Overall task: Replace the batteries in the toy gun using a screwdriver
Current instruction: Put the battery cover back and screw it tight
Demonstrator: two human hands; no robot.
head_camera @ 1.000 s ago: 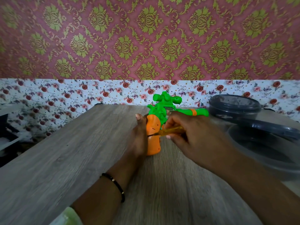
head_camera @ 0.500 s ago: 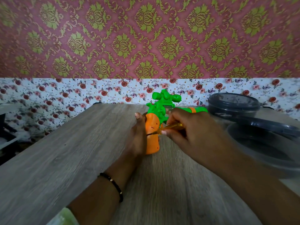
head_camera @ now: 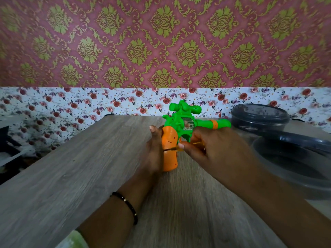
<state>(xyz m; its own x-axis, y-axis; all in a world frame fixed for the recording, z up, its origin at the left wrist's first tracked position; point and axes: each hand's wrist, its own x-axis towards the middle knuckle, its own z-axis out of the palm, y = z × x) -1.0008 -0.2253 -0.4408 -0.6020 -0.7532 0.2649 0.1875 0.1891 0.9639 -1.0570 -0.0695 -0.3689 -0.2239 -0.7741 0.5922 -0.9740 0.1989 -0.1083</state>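
Observation:
A toy gun (head_camera: 180, 122) with a green body and an orange grip stands upright on the wooden table (head_camera: 71, 176), barrel pointing right. My left hand (head_camera: 154, 153) grips the orange grip from the left, thumb up at its top. My right hand (head_camera: 211, 149) pinches a small screwdriver (head_camera: 176, 149) with a yellow translucent handle. Its metal tip touches the side of the orange grip. Most of the screwdriver handle is hidden inside my right hand.
A dark round lidded container (head_camera: 259, 119) stands at the back right. Nearer on the right lies a larger clear tub (head_camera: 295, 167) with a dark lid leaning on it. The table meets a flowered wall at the back; its left edge drops off.
The toy gun and both hands keep the same pose. My right fingers have shifted slightly on the screwdriver handle. The head view moved a little.

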